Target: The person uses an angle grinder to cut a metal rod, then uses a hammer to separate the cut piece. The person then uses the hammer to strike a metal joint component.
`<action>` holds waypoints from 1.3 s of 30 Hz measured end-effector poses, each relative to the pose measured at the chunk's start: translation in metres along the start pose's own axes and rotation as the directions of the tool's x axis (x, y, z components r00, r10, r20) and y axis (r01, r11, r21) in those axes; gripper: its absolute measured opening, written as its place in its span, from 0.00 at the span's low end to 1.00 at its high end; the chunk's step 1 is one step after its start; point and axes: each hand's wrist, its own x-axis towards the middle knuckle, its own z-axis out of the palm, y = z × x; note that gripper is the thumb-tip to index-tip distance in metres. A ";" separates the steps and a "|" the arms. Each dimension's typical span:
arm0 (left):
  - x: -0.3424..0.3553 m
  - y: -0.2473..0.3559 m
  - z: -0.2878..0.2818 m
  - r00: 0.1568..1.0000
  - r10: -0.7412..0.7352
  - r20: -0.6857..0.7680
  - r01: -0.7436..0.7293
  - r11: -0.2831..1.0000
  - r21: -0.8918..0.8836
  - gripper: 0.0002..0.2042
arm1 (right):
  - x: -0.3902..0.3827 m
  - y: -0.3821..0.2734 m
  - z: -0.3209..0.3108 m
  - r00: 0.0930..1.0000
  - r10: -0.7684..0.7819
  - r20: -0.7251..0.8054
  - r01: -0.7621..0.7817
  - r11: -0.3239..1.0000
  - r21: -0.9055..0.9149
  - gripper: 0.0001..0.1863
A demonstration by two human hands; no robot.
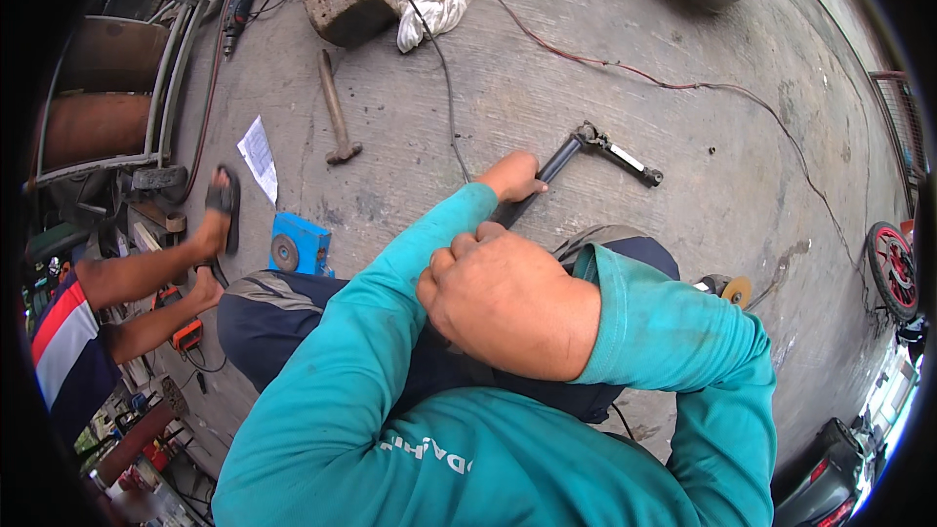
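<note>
Shaft point(559, 159) slants away over the concrete floor point(586, 0), your left hand point(510, 177) wrapped around it and a jointed piece point(628, 160) at its far end; steadying it looks like the step in hand. Your right hand point(514, 301) curls nearer your body (its palm side is hidden, so I cannot tell whether it grips anything), and the next move seems to call for a firm left hold.

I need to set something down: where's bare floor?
Free: right of the jointed shaft, between the red-brown cable and yellow disc, one dark bit aside. Narrower: between the hammer and black cable. Crowded: far left, around the other person's feet.
</note>
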 end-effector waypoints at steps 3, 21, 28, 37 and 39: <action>-0.006 -0.005 0.013 0.973 0.070 -0.220 -0.075 0.997 -0.018 0.18 | 0.006 -0.003 0.000 1.000 -0.018 -0.001 0.018 1.000 0.026 0.18; -0.117 -0.216 -0.117 0.433 -0.771 -0.467 0.524 0.637 -0.565 0.23 | -0.037 0.144 0.010 0.756 0.464 -0.461 -0.271 0.863 0.426 0.28; -0.091 -0.073 -0.109 0.673 -0.581 -0.458 0.023 0.635 -0.772 0.25 | -0.011 0.176 0.046 0.693 0.427 -0.581 -0.459 0.883 0.102 0.32; -0.047 0.032 -0.072 0.997 -0.071 -0.029 0.009 0.493 -0.870 0.30 | -0.085 0.192 0.115 0.607 0.765 -0.216 -0.791 0.607 -0.072 0.16; -0.028 0.004 -0.029 0.970 -0.230 -0.084 0.123 0.754 -0.645 0.33 | -0.110 0.181 0.151 0.406 0.899 -0.164 -0.899 0.425 0.106 0.18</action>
